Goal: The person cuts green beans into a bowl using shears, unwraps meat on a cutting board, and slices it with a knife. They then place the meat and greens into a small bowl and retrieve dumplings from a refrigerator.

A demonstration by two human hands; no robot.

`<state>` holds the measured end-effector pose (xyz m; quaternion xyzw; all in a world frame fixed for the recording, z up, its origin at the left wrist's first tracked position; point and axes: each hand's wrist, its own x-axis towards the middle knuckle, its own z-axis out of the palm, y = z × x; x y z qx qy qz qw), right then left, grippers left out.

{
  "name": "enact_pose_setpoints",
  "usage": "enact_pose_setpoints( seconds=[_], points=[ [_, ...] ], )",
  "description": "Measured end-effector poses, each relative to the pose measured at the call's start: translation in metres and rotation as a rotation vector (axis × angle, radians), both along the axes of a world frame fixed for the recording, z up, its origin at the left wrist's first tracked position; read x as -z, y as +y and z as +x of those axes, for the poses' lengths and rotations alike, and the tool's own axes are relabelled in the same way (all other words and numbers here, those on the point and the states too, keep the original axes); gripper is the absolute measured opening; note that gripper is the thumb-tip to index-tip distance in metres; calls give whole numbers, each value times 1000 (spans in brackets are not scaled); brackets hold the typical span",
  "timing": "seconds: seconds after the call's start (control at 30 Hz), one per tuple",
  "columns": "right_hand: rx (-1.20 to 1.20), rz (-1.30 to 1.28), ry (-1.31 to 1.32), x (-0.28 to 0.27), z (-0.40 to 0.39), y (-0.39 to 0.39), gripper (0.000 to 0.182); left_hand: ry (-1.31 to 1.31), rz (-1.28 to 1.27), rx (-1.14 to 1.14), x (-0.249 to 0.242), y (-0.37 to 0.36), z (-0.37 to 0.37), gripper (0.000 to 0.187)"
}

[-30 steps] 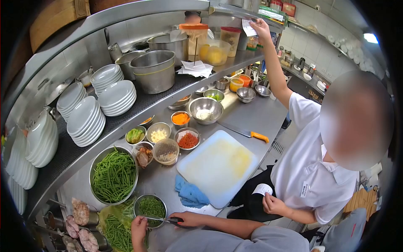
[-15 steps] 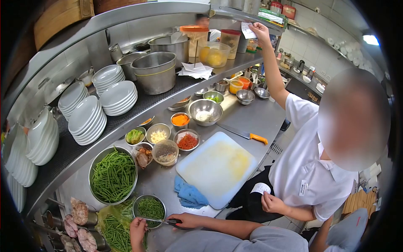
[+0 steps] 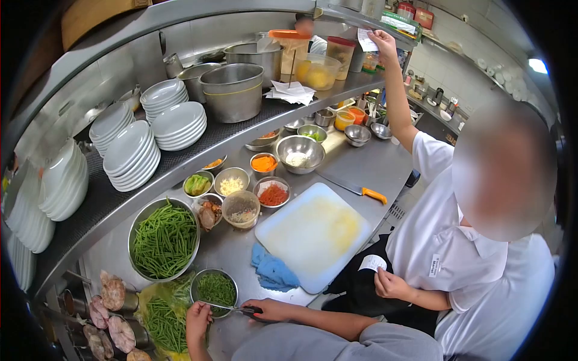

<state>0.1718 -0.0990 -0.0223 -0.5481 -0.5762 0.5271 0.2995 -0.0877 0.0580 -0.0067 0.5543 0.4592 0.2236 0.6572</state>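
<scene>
My right hand (image 3: 272, 310) is closed round the black-and-red handles of a pair of scissors (image 3: 226, 306). The blades point left across the near rim of a steel bowl of finely cut green pieces (image 3: 215, 289). At the blade tips is my left hand (image 3: 197, 320), its fingers pinched together; whatever they hold is too small to make out. Long green beans (image 3: 165, 322) lie in a yellowish plastic bag beside that hand. Behind it stands a large steel bowl of whole green beans (image 3: 164, 237).
A white cutting board (image 3: 301, 234) and blue cloth (image 3: 274, 269) lie to the right, with an orange-handled knife (image 3: 373, 195) beyond. Ingredient bowls and plate stacks (image 3: 131, 156) are behind. A co-worker in white (image 3: 442, 240) stands close on the right, holding paper slips. Raw meat (image 3: 120, 333) is at left.
The view has shifted slightly. My hands keep nearly the same place at the small bowl. Another person in white now shows more behind the co-worker, whose raised arm still holds a slip at the shelf.
</scene>
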Motion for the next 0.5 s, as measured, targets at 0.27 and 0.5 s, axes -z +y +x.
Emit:
enact_pose_setpoints(
  seconds=[0.27, 0.5],
  points=[
    [17, -50, -10, -15, 4, 3, 58, -20, -10, -10, 1, 2, 2, 9],
    [24, 12, -13, -3, 6, 0, 58, -63, 15, -79, 0, 2, 4, 8]
  ],
)
